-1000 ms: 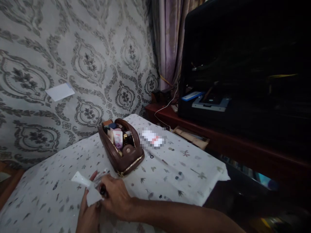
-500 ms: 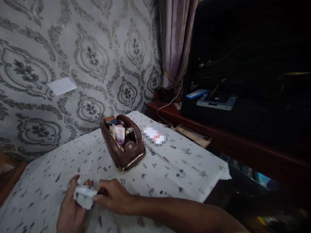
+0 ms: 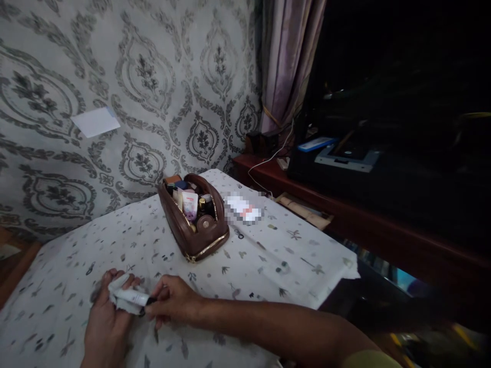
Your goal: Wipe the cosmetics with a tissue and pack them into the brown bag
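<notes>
Lying, in the head view, against crumpled white tissue (image 3: 129,307) held in curled fingers of the left hand (image 3: 107,322), 1 white tube (image 3: 132,296) is pinched at its dark end by the right hand (image 3: 174,301), near an open brown bag (image 3: 202,242).

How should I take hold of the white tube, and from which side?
Probably by the dark end of the white tube, coming from the person's right, where the fingertips of the right hand pinch it. The slim tube points that way, and its pale body lies against crumpled white tissue in the left hand, leaving that end the easier part to reach.
</notes>
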Demonstrator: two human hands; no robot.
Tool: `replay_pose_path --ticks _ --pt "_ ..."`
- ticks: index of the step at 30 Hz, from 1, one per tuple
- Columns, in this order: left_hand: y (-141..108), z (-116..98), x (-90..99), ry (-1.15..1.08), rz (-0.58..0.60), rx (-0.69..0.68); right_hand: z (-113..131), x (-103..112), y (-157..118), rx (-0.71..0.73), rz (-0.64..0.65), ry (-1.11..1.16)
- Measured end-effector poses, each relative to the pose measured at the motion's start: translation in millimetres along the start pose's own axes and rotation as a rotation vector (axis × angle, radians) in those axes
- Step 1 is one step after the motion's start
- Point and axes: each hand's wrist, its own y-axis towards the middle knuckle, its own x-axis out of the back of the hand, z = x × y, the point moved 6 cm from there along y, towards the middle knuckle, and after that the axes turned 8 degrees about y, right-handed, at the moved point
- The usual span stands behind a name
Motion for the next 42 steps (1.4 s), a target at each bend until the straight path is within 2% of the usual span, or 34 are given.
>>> replay_pose_path --ticks 3,7,11,15,16,18,21,23,27,29,33,38,42 --pt "-1.7 -1.5 -0.7 -0.009 -0.011 -0.008 0.7 0.6 -0.3 0.015 -0.002 -0.046" --pt "-6.5 -9.2 1.1 -0.015 -0.028 -0.011 -4.2 -4.2 -0.2 -0.034 0.129 -0.047" --pt "-10.0 -15.6 -1.7 -0.05 0.006 -0.004 -10.4 -8.6 -1.5 -0.095 0.249 -0.041" --pt "-6.1 -8.4 6.3 0.1 -0.116 -0.003 -9.8 -4.8 0.9 -0.074 0.212 0.022" --pt "-4.9 -4.5 6.9 0.153 -0.113 -0.021 -9.2 -3.2 2.2 -0.068 0.19 0.041" --pt "-4.7 4.3 2.9 0.261 -0.016 -0.094 -6.9 -1.0 5.1 -0.045 0.161 0.079" --pt "-14.1 18.6 -8.9 0.435 0.203 -0.214 -0.8 0.3 8.9 0.013 0.143 0.118" --pt "-23.2 24.1 -14.0 0.518 0.274 -0.266 4.1 2.0 10.1 0.059 0.109 0.129" --pt "-34.9 19.8 -20.0 0.614 0.32 -0.346 9.5 4.8 7.9 0.078 0.044 0.079" --pt "-36.1 11.4 -20.6 0.677 0.309 -0.447 12.1 8.0 4.8 0.079 -0.028 -0.005" --pt "-31.3 -0.1 -15.5 0.823 0.282 -0.647 30.8 12.9 -7.3 0.233 -0.211 -0.201" --pt "-28.1 -0.3 -15.1 1.042 0.46 -0.794 57.6 1.5 -22.5 0.437 -0.141 -0.18" --pt "-29.2 -6.3 -14.2 1.17 0.452 -0.879 67.7 4.5 -23.2 0.513 -0.159 -0.133"
